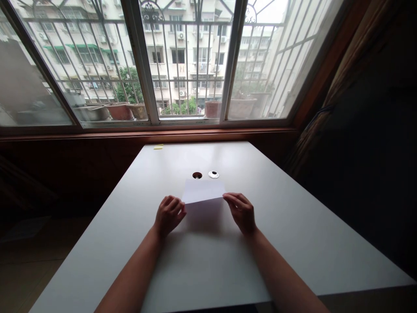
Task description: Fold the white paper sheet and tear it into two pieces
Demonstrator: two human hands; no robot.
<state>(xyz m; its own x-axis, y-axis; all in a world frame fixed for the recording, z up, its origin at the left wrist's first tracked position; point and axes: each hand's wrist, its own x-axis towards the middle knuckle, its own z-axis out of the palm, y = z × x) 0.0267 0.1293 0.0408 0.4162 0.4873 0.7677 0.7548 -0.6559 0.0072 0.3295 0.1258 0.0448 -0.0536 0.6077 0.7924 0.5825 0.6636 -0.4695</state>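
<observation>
A small white sheet of paper (204, 191) is stretched between my two hands above the middle of the white table (280, 243). My left hand (170, 214) pinches its near left corner, fingers curled. At the near right corner, my right hand (241, 211) grips the paper between thumb and fingertips. The near edge is raised and throws a shadow on the tabletop below. Whether the far edge touches the table I cannot tell.
Beyond the paper, a round hole (197, 175) and a round grommet cap (213, 174) sit side by side in the tabletop. Yellow sticky notes (158, 147) lie at the far left edge. A barred window (185, 65) stands behind, with a curtain (329, 95) at right.
</observation>
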